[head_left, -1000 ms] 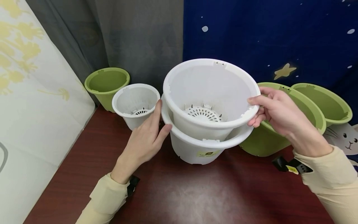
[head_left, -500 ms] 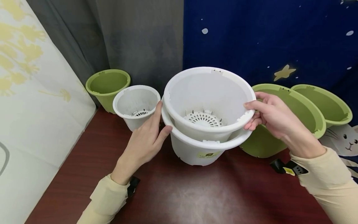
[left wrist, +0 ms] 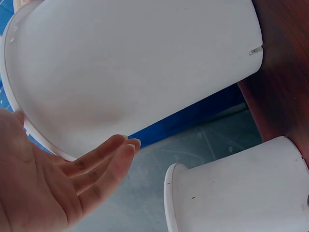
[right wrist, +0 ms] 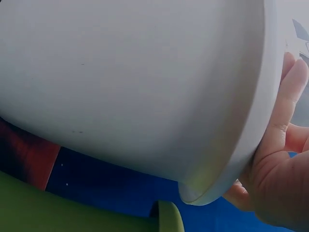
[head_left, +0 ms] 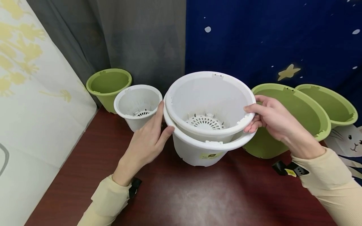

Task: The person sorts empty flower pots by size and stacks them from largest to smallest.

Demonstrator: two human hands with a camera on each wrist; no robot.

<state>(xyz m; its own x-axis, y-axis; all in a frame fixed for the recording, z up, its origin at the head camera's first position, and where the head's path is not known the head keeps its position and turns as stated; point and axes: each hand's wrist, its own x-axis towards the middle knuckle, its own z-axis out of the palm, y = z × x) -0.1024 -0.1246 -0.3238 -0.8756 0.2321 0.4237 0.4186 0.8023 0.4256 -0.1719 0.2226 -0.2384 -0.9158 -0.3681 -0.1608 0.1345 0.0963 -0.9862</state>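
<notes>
A white plastic flower pot [head_left: 209,97] with a slotted bottom sits tilted inside a larger white pot [head_left: 183,147], its right side higher than the rest. My right hand [head_left: 275,116] pinches the inner pot's rim on that side, thumb inside and fingers below. My left hand [head_left: 144,146] touches the outer pot's left rim with straight fingers and thumb. In the left wrist view, the left fingers [left wrist: 101,169] extend loosely beside the outer pot's wall [left wrist: 135,72]. A yellow label [head_left: 211,155] marks the outer pot's front.
A small white pot [head_left: 131,124] and a green pot [head_left: 108,99] stand at the left. Green oval pots [head_left: 263,147] stand close behind my right hand. Grey and blue curtains [head_left: 240,37] hang behind the dark red table [head_left: 198,194].
My right hand has lowered the inner white pot deeper into the outer one, moving down and slightly left. The left hand has stayed at the outer rim.
</notes>
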